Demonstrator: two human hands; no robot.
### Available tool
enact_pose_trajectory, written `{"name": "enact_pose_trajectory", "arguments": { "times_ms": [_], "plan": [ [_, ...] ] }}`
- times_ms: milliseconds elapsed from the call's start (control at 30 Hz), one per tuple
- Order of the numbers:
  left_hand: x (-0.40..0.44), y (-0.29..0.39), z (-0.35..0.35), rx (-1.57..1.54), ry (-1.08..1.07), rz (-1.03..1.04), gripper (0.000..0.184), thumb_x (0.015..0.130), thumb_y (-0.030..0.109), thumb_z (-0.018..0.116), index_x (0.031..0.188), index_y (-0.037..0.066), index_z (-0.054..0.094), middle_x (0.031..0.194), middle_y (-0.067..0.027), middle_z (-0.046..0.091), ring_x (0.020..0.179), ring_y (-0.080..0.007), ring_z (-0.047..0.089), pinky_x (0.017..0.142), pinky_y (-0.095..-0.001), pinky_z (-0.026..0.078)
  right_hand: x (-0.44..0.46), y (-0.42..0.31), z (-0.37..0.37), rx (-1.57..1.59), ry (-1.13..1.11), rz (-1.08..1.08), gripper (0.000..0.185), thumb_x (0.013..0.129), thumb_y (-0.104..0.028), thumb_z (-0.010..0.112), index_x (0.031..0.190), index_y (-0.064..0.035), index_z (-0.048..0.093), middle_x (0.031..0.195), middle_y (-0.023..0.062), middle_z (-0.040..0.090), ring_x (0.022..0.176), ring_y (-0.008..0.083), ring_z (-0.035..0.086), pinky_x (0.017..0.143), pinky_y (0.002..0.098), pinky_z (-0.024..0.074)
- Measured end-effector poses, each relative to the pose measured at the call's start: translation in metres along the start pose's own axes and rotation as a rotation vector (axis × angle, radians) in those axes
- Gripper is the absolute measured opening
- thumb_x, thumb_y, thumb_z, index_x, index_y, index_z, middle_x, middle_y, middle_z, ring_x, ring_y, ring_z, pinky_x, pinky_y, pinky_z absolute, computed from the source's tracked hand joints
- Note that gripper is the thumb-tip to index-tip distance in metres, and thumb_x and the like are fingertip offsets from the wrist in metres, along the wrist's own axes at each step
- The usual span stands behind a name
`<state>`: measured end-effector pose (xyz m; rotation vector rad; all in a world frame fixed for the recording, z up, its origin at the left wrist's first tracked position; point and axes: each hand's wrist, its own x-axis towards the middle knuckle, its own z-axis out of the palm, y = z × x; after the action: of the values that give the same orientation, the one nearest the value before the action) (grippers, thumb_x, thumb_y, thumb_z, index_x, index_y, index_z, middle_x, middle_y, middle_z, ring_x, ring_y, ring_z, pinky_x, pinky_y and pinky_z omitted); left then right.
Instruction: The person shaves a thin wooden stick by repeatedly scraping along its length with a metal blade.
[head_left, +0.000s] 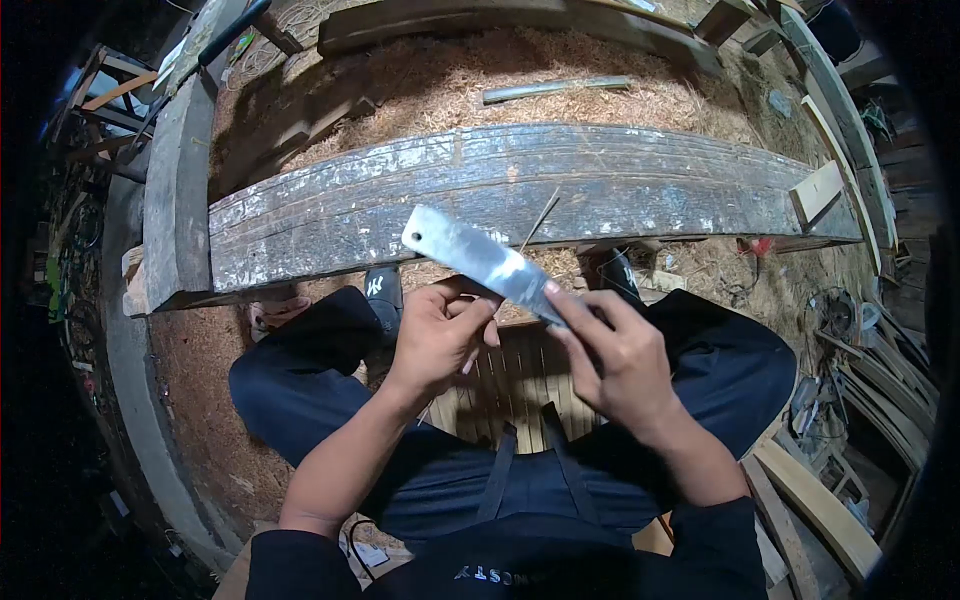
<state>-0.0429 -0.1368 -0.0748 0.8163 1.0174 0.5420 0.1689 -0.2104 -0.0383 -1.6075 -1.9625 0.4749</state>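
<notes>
A flat metal strip [477, 252], shiny and with a small hole at its rounded far end, slants above my lap. My right hand [622, 357] grips its near end, with the index finger and thumb pressed on it. Just below the strip is my left hand [440, 335], fingers curled and thumb pressed in; what it holds, if anything, is hidden. Beyond both hands lies a long weathered wooden beam [380, 215]. A thin stick [541, 220] rises past the strip's far edge over the beam.
A small wood block [818, 192] sits at the beam's right end. Wood shavings [430, 85] and a loose stick [555, 88] lie behind the beam. At the left stands a thick post [180, 190]. Planks [820, 505] lie at the lower right. A slatted wooden surface [515, 375] is between my legs.
</notes>
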Motion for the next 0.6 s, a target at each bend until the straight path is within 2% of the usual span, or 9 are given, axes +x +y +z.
{"name": "enact_pose_trajectory", "arguments": {
  "times_ms": [100,200,333,400,600],
  "plan": [
    [0.0,0.003,0.005,-0.018,0.034,0.021,0.02,0.098,0.016,0.065,0.105,-0.003,0.066,0.065,-0.0061,0.065,0.037,-0.0049,0.044,0.033,-0.0191,0.03,0.003,0.008,-0.002,-0.056,0.037,0.082,0.047,0.085,-0.01,0.071,0.131,-0.0114,0.064,0.096,0.0135,0.064,0.079,0.0307,0.067,0.069,0.0396,0.056],
    [0.0,-0.002,0.002,-0.021,0.034,-0.012,0.02,0.098,0.016,0.065,0.105,-0.003,0.065,0.065,-0.0063,0.065,0.037,-0.0049,0.044,0.033,-0.0192,0.03,-0.001,0.001,-0.002,-0.031,-0.006,0.034,0.046,0.085,-0.01,0.071,0.13,-0.0111,0.065,0.094,0.0134,0.064,0.079,0.0308,0.067,0.068,0.0397,0.0559],
    [-0.001,0.003,0.005,-0.026,0.038,0.015,0.02,0.098,0.016,0.065,0.104,-0.003,0.066,0.064,-0.0062,0.064,0.036,-0.0048,0.044,0.033,-0.0193,0.03,0.004,0.015,-0.005,-0.099,0.074,0.092,0.044,0.086,-0.012,0.071,0.13,-0.0112,0.065,0.091,0.0128,0.063,0.075,0.0301,0.066,0.063,0.0396,0.0553],
    [-0.001,0.003,0.005,-0.029,0.031,-0.009,0.02,0.098,0.016,0.065,0.103,-0.003,0.066,0.063,-0.0063,0.063,0.035,-0.0049,0.042,0.033,-0.0196,0.029,-0.002,0.007,-0.001,-0.021,0.031,0.042,0.044,0.086,-0.012,0.071,0.129,-0.011,0.065,0.09,0.0125,0.064,0.074,0.0289,0.066,0.063,0.0398,0.0552],
    [-0.003,0.008,0.004,-0.05,-0.014,-0.002,0.019,0.099,0.015,0.063,0.105,-0.003,0.067,0.063,-0.0065,0.064,0.035,-0.0048,0.042,0.033,-0.0202,0.029,0.001,0.008,-0.005,-0.065,0.051,0.103,0.042,0.086,-0.011,0.071,0.128,-0.0098,0.066,0.092,0.0128,0.063,0.077,0.0299,0.066,0.067,0.0398,0.0554]
  ]
}}
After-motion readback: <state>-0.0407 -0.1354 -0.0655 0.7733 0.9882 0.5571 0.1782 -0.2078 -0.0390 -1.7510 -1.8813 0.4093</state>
